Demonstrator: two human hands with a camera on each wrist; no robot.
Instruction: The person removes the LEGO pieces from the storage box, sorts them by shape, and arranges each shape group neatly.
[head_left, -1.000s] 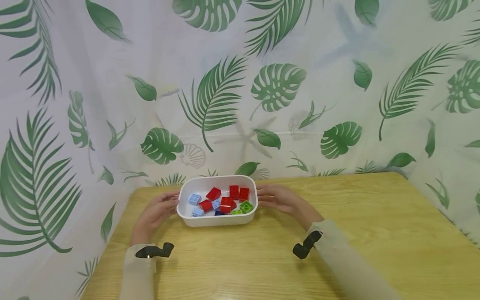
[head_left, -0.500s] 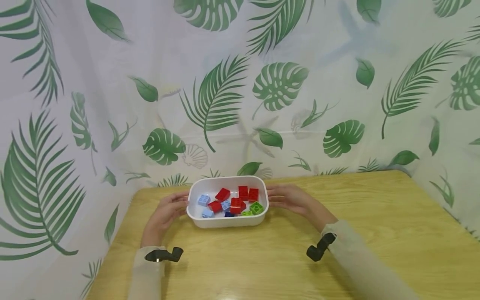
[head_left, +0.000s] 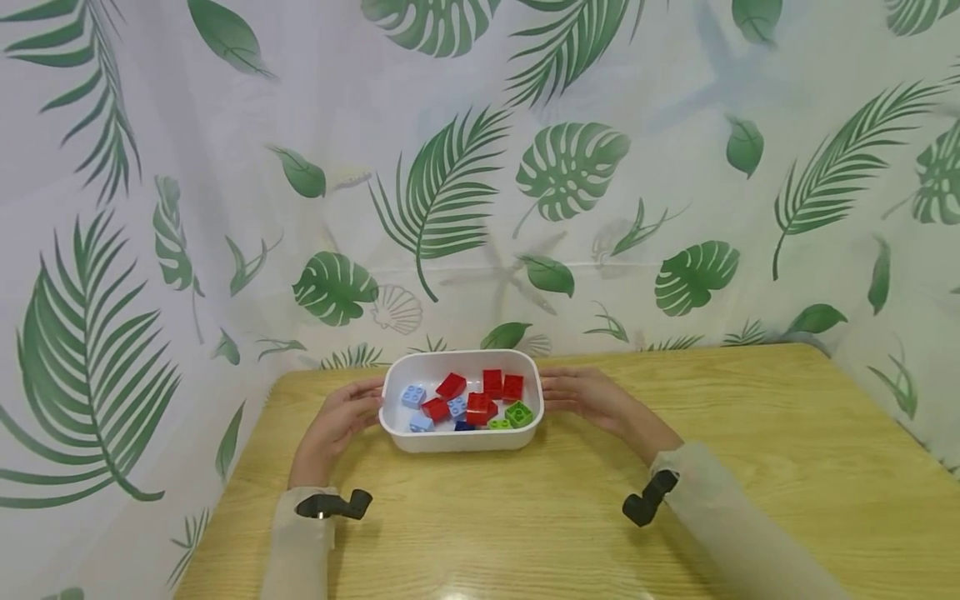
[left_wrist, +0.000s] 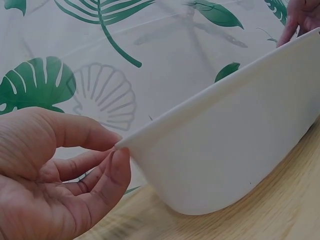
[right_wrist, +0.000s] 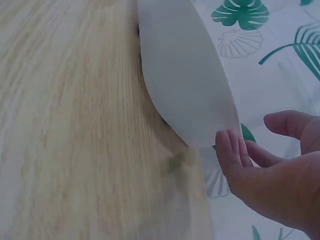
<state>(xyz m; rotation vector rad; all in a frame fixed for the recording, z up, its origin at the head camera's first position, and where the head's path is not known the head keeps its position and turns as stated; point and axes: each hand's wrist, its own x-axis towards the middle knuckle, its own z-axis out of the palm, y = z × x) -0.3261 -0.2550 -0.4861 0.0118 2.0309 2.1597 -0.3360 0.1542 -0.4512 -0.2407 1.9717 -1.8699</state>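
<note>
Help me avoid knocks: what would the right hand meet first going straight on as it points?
The right hand would likely meet the right end of the white tub first; its fingertips appear beside it, perhaps touching.

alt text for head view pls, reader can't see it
White tub of red, blue and green bricks near the far edge of a wooden table, with a person's left grip and right grip at its ends; leaf-print backdrop behind.
</note>
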